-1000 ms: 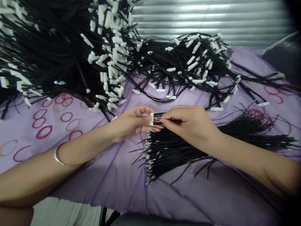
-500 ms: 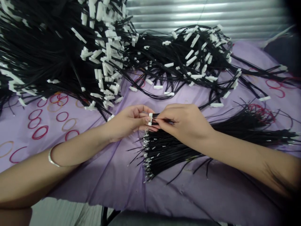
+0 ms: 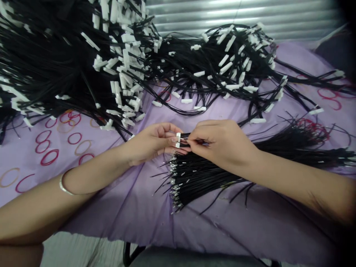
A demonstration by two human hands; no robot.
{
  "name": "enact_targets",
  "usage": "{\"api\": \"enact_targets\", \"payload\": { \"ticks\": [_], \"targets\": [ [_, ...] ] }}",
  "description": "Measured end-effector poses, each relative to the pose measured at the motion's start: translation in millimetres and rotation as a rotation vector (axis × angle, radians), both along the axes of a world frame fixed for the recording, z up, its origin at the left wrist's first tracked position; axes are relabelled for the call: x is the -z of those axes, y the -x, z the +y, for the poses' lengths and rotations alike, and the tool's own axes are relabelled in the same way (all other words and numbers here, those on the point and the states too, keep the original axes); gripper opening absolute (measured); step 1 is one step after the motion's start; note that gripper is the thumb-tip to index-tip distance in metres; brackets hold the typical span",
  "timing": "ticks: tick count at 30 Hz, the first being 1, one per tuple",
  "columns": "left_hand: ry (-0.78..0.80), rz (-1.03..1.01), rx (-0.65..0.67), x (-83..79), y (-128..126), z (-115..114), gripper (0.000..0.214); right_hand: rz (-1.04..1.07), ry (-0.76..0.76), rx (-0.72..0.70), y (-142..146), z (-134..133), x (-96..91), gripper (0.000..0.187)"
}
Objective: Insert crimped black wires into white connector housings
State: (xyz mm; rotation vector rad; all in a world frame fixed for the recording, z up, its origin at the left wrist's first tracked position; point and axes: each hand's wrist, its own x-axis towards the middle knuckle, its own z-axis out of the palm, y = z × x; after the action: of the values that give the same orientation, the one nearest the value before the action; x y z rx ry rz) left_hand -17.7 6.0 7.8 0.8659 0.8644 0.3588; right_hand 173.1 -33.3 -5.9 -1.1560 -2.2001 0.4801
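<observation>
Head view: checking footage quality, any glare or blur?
In the head view, glare streaks the ribbed metal panel at the top, the far right edge falls dark, and the left hand and right hand look fairly sharp, the fine wires slightly soft.

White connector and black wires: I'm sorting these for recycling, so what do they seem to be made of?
The connector looks like moulded plastic, with an opaque, matte white body. The wires look plastic-sheathed, thin, flexible and matte black; the core doesn't show. Their terminals glint like bright metal, though they're too small to tell which metal.
</observation>
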Motion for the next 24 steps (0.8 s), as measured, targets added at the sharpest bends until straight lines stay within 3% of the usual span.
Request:
{"api": "enact_targets", "payload": {
  "ticks": [24],
  "targets": [
    [-0.047, -0.018, 0.082, 5.2, 3.2, 2.9, 0.017, -0.066, -0.111, 0.022, 5.6, -4.3, 6.9, 0.022]
  ]
}}
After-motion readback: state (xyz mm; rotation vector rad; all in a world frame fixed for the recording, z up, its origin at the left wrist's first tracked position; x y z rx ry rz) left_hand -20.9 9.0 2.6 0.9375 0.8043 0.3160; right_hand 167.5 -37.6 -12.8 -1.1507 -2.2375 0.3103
